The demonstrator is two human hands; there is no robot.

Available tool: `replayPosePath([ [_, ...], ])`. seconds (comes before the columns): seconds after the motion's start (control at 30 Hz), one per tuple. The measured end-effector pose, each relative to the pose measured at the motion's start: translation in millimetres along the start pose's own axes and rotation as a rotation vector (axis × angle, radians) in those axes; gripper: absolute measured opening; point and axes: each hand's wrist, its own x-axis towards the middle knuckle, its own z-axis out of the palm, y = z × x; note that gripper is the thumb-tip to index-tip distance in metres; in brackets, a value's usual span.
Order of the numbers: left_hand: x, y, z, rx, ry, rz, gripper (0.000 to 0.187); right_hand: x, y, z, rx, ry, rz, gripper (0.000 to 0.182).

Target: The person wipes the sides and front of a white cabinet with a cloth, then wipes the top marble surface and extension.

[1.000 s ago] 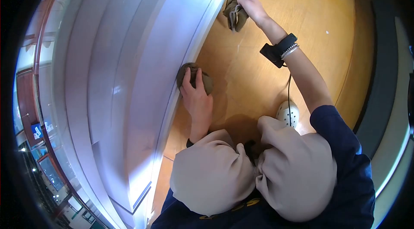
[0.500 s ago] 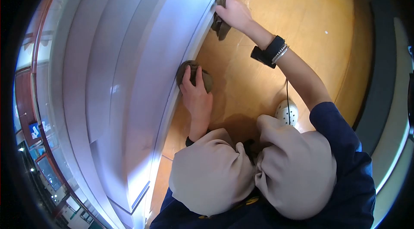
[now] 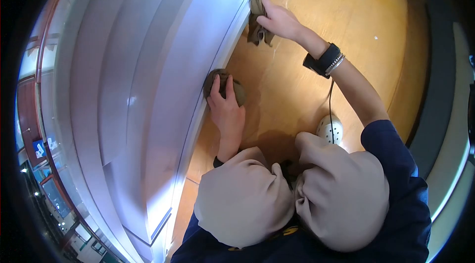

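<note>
Along the left side of the view, a large pale panelled structure (image 3: 173, 65) rises in long curved bands beside the smooth yellow-brown wooden floor (image 3: 321, 10). A dark grey strip (image 3: 435, 70) runs down the far right edge of the floor. Two bent knees in beige trousers (image 3: 242, 203) fill the lower middle, and a navy sleeve (image 3: 388, 146) covers the upper right arm.

The right hand (image 3: 284, 21), farther forward, is closed on a loose brown-green cloth (image 3: 257, 30), with the thumb and a finger showing over it and the rest of the grip hidden. This cloth lies against the foot of the structure, its loose end spread toward the person on the floor.

The left hand (image 3: 228, 109), nearer the body, is partly closed over a rounded, bundled cloth (image 3: 236, 93) of similar colour, with two fingers set apart across its top. The bundle sits on the floor, touching the structure's lower edge.

Between the knees and the right forearm shows a white shoe with holes (image 3: 330, 129). A black wrist strap (image 3: 324, 60) circles the right wrist, a beaded bracelet (image 3: 336, 64) just beside it. From the strap, a thin black cable (image 3: 330, 99) runs down past the shoe, and a tiny white speck (image 3: 376, 38) lies farther right.
</note>
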Motion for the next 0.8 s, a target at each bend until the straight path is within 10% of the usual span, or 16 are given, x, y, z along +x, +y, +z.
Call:
replayPosePath([
  [0.8,-0.2,-0.4,1.9,-0.007,-0.006,-0.005,0.073,13.5,14.8,-0.3,0.062,0.125,-0.011,0.052],
])
